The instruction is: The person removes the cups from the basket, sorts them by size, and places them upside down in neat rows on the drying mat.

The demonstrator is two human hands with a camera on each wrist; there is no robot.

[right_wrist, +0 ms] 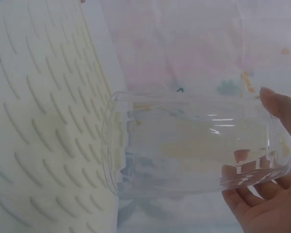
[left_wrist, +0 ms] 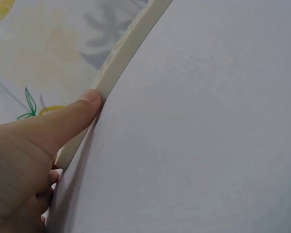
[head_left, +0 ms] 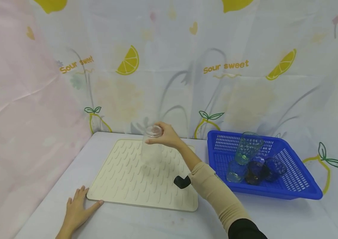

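Observation:
My right hand grips a clear glass around its upper end, over the back half of a cream ridged drying mat. The right wrist view shows the thumb on one side of the glass and the fingers on the other, its far end facing the mat. Whether the glass touches the mat I cannot tell. At the mat's near left corner rests my left hand, fingers spread. Its thumb touches the mat's edge in the left wrist view.
A blue plastic basket stands to the right of the mat. Inside lie several glasses, among them a tall greenish one and a dark one. White cloth covers the table, and a lemon-printed curtain hangs behind.

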